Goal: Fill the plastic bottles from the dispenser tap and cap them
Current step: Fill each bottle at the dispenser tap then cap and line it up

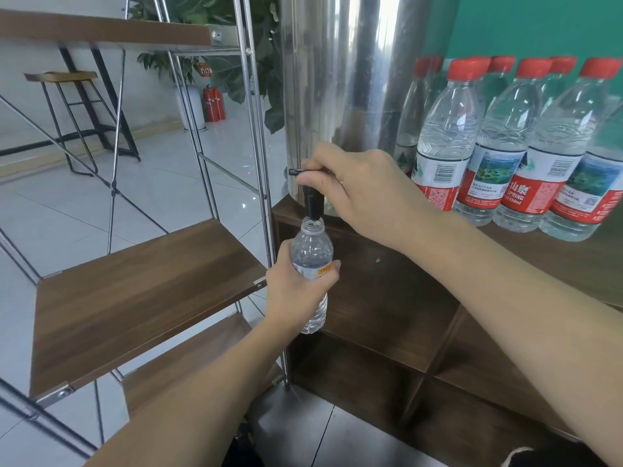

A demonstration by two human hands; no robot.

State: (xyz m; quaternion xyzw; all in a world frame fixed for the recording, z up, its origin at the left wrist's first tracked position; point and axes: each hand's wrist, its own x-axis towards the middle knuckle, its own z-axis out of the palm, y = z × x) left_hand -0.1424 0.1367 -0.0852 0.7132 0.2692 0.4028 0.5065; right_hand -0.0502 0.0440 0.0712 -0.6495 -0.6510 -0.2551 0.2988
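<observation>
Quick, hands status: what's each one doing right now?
Left hand: grips the uncapped bottle under the tap spout.
Right hand: pinches the tap lever.

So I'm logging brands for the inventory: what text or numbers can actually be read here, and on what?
"SPRING" and "550ml": red label of a capped bottle on the cabinet top.
"山泉": same label.
Barcodes and small print on the other capped bottles' labels: too small to read.
Held bottle, yellow label: blurred.
Red wall sign: unreadable.

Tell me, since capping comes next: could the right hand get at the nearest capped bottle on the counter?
Probably yes. The right hand pinches the tap lever, and the nearest capped bottle stands just beside it on the counter, nothing between. It must release the lever first.
</observation>
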